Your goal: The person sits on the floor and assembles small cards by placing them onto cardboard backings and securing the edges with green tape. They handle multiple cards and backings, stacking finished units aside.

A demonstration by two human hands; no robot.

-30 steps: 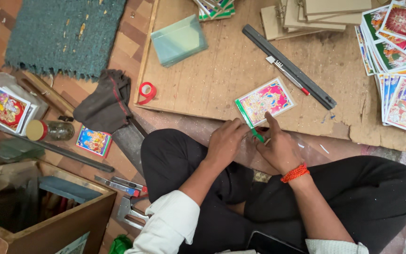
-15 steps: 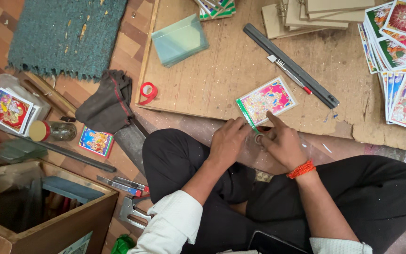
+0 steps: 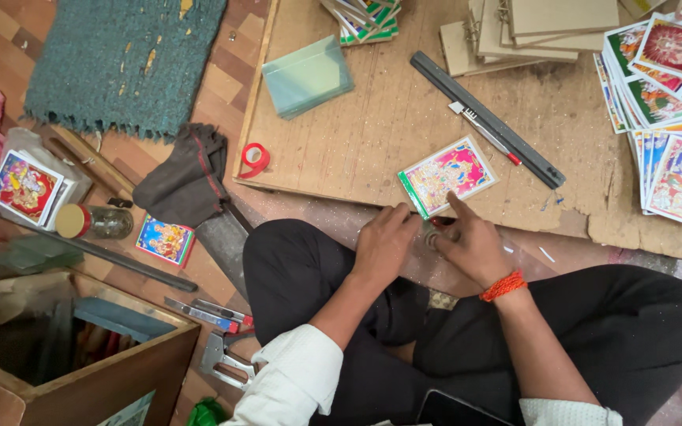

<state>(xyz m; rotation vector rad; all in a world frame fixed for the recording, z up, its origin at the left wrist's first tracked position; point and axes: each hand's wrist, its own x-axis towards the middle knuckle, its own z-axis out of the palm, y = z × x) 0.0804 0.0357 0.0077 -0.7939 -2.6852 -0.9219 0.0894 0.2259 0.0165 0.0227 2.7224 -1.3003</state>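
Floor workspace, brown board (image 3: 372, 150) upper centre. Left hand (image 3: 384, 244) and right hand (image 3: 471, 244) pinch a small round object (image 3: 433, 237) beside one colourful print (image 3: 446, 173); print stack (image 3: 665, 118) at right untouched.

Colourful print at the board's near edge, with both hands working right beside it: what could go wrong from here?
1. The colourful print lies at the near edge of the brown board; the right hand, with a finger on its corner, might nudge it off or crease it.
2. The small round item between the right hand and the left hand is mostly hidden, so a slipping grip could go unnoticed.
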